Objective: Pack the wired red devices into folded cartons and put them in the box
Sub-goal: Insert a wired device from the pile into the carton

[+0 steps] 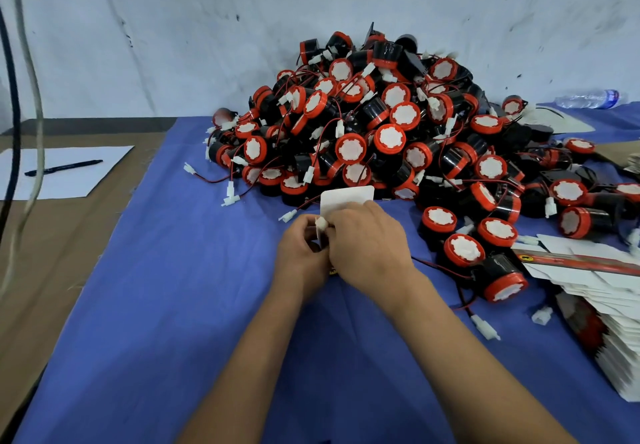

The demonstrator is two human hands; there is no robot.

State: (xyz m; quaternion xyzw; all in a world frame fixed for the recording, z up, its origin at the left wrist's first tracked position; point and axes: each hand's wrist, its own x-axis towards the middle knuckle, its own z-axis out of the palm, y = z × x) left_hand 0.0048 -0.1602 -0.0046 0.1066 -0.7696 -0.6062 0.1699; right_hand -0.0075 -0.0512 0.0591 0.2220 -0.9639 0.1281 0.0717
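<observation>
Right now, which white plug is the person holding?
The plug pinched between both hands, beside the white carton. All other plugs lie untouched on the blue cloth.

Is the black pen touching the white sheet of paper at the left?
Touching. The head view shows the black pen lying flat on the white sheet of paper, its whole length resting within the sheet's edges.

Both hands [346, 246] gripping white carton [346, 196], red devices pile [381, 125] behind, blue cloth [173, 305]

red-black devices [381, 125], blue cloth [194, 305], white carton [346, 196]
</observation>
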